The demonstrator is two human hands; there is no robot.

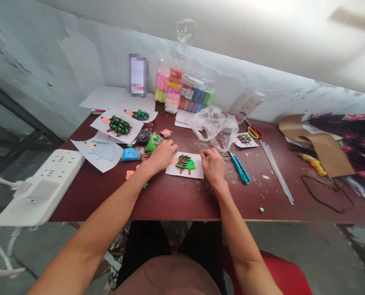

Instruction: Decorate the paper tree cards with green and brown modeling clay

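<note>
A small white card lies on the dark red table in front of me, bearing a green clay hedgehog with a pink face, brown feet and dark pieces stuck in its back. At the card's upper left edge is my left hand, fingers curled; anything between them is too small to tell. My right hand is pinched closed beside the card's right edge, on something I cannot make out. Green clay in a bag and a blue clay pack lie beyond my left forearm.
Finished hedgehog cards and a blue drawing lie left. Behind are clay packs and a plastic bag. To the right are a teal cutter, scissors, glue sticks and a glue gun. A power strip sits left.
</note>
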